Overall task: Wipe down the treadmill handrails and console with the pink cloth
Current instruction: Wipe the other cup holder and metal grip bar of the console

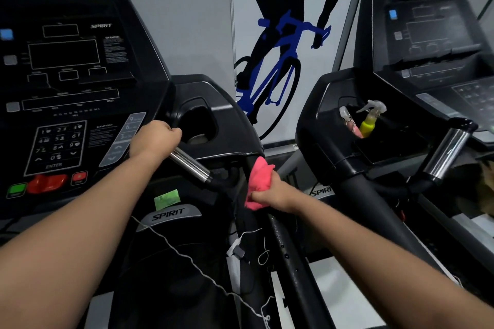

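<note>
The pink cloth (258, 179) is seen just right of the frame's centre, bunched into a loose wad and pressed against the black handrail (284, 244), which runs from the console's edge down toward the lower middle of the frame. It is gripped by the right hand (272, 193), whose fingers are curled round its lower half while the upper folds stick out free above the knuckles. The left hand (153, 139) is clenched around the top of the chrome grip (191, 165) left of centre, just beside the keypad of the console (66, 75), apparently as a brace. The cloth is judged to be light, soft and quite limp. It will take the shape of the rounded rail if wrapped about it, and loose corners may drag or snag unless gathered into the palm. It is best held by its bunched middle, with a pad of fabric kept between fingers and surface. The rail looks rigid, so firm pressure can be borne; whether the cloth is damp cannot be told from this view. On the console lighter pressure is advised, since keys could be pressed by accident. A thin white cord (187, 256) hanging across the lower middle of the frame could be caught by a trailing fold.
</note>
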`<move>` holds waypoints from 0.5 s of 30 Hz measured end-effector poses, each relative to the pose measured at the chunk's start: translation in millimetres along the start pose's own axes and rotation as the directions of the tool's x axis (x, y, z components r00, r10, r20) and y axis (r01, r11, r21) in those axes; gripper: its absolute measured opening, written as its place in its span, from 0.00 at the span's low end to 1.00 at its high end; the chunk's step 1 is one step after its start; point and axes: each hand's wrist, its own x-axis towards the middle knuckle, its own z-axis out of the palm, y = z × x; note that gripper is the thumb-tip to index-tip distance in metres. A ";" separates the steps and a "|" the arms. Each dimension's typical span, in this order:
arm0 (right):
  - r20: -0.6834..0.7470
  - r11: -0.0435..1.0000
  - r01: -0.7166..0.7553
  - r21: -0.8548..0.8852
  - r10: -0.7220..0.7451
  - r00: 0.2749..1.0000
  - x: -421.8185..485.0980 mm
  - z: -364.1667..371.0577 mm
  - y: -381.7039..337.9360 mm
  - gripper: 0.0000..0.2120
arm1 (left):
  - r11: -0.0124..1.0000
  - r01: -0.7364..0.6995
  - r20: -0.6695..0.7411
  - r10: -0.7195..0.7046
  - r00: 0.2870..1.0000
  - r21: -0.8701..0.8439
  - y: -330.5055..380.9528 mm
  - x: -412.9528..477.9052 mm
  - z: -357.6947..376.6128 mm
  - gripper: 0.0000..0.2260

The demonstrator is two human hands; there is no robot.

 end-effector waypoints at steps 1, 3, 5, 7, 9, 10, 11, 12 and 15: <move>0.013 1.000 -0.020 0.002 0.020 1.000 4.7 -2.9 -5.1 0.52 | 1.000 0.001 0.017 -0.001 1.000 -0.001 0.1 1.1 -0.9 0.13; 0.028 0.998 -0.044 -0.034 0.045 0.999 8.1 -7.4 -20.4 0.41 | 1.000 -0.007 0.050 0.007 0.999 -0.001 -1.7 2.1 -1.2 0.13; -0.018 0.998 -0.048 -0.050 0.048 0.999 9.2 -7.6 -32.2 0.31 | 1.000 -0.018 0.056 0.018 0.998 -0.004 -4.4 3.4 -0.8 0.14; -0.066 0.999 -0.045 0.008 0.046 0.997 9.9 -2.8 -30.2 0.33 | 1.000 -0.023 0.050 0.023 0.998 -0.013 -5.0 5.4 -1.7 0.14; -0.083 0.997 0.023 0.076 -0.017 0.996 5.1 3.9 -17.2 0.34 | 1.000 -0.026 0.053 0.026 0.998 -0.009 -5.0 5.2 -1.7 0.13; -0.076 0.997 0.041 0.072 -0.035 0.997 1.4 5.7 -8.9 0.33 | 1.000 -0.026 0.052 0.026 0.998 -0.007 -5.3 4.8 -0.6 0.13; -0.058 0.995 0.061 0.075 -0.056 0.997 -1.5 6.6 -1.6 0.30 | 1.000 -0.025 0.048 0.025 0.999 -0.004 -6.1 4.3 0.2 0.13; -0.028 0.994 0.066 0.083 -0.064 0.998 -4.3 5.9 3.5 0.26 | 1.000 -0.023 0.043 0.023 0.999 -0.003 -6.5 3.7 0.7 0.13; 0.033 0.995 0.010 0.099 -0.014 0.999 -5.3 1.5 4.5 0.28 | 1.000 -0.019 0.039 0.019 0.999 0.000 -4.7 2.8 0.3 0.12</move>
